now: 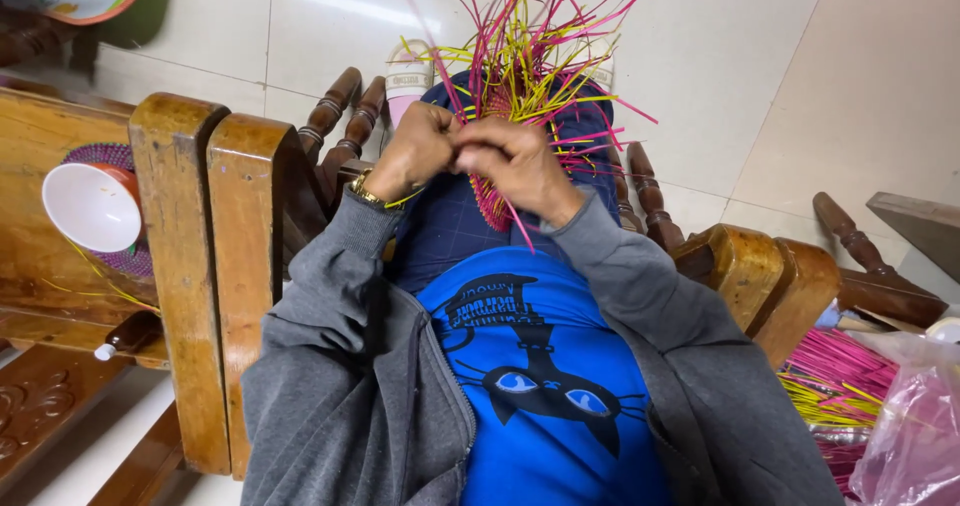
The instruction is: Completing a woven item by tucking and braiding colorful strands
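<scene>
A half-woven piece of pink and yellow strips (524,76) rests on my lap, its loose ends fanning upward over the floor. My left hand (418,148) and my right hand (515,164) meet at its lower edge, both with fingers closed on the strips. A gold watch band sits on my left wrist. I wear a grey zip jacket over a blue printed shirt and dark trousers. Part of the woven base is hidden behind my hands.
Wooden chair arms stand at left (205,236) and right (760,276). A white cup (90,206) sits on a woven mat at left, a small brown bottle (130,336) below it. Bundles of pink and yellow strips (835,381) and a pink plastic bag (915,416) lie at right.
</scene>
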